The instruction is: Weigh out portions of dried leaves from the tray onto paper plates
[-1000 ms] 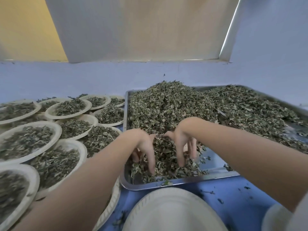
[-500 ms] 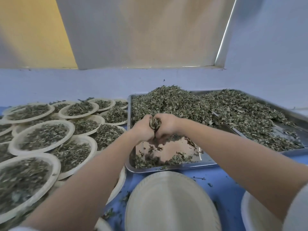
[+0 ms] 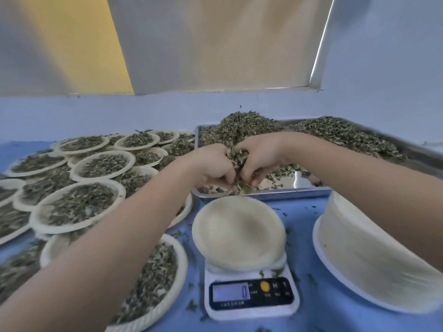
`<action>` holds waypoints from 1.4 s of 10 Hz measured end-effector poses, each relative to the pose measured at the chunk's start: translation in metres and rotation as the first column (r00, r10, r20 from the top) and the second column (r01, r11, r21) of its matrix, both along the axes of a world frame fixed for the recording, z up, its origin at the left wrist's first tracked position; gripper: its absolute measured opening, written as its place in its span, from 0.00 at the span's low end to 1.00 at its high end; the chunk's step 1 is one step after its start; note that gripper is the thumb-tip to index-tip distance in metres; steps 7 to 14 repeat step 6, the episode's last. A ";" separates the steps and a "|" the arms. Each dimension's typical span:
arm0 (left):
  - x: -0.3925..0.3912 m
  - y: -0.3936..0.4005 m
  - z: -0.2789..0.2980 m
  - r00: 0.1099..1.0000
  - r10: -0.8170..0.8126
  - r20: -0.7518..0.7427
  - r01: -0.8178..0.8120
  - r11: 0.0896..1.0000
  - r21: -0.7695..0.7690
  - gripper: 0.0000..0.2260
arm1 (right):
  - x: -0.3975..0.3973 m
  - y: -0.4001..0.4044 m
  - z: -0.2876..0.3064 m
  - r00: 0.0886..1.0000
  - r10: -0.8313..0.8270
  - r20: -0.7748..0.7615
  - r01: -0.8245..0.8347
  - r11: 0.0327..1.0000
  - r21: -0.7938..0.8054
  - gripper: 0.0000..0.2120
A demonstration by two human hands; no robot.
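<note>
Head view, dried leaves (image 3: 236,161): a loose double handful, cupped between both hands above the near edge of the tray; the rest is heaped in the far half of the tray.
Head view, left hand (image 3: 213,167): fingers curled inward round the left side of the clump, knuckles up.
Head view, right hand (image 3: 260,159): fingers curled round the right side of the clump, fingertips pointing down; the two hands meet over the leaves.
Head view, tray (image 3: 263,194): metal, far of the scale; bare shiny floor shows at its near right.
Head view, empty paper plate (image 3: 237,231): sits on the scale (image 3: 251,295), just near of the tray; the display reads 0.
Head view, filled plates (image 3: 79,204): many, overlapping, to the left, each holding leaves.
Head view, stack of spare plates (image 3: 366,257): to the right, partly behind the right forearm.
Handling, judged: leaves look very light, dry, brittle and loose; flakes would likely slip between fingers, so cupping from both sides and beneath suits better than pinching; crumbs already lie on the blue table (image 3: 306,315).
Hidden: undersides of the palms and how much leaf they hold; the far right of the tray is cut off by the frame; lower filled plates are covered by upper ones and by the left forearm; small print on the scale is unreadable.
</note>
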State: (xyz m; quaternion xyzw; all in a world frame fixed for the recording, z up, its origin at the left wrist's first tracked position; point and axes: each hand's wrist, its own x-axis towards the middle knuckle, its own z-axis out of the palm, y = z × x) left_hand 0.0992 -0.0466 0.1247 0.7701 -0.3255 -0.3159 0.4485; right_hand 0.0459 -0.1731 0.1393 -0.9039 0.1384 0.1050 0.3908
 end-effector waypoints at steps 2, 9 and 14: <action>-0.041 0.029 -0.027 0.998 0.046 -0.034 -0.043 0.996 0.077 0.13 | -0.040 0.033 -0.029 0.993 -0.002 -0.115 -0.003 0.999 -0.043 0.14; -0.047 0.061 -0.060 0.797 0.212 0.565 -0.221 0.974 -0.054 0.21 | -0.075 0.027 -0.063 0.945 0.058 0.322 0.123 0.850 -0.512 0.23; -0.047 0.061 -0.060 0.797 0.212 0.565 -0.221 0.974 -0.054 0.21 | -0.075 0.027 -0.063 0.945 0.058 0.322 0.123 0.850 -0.512 0.23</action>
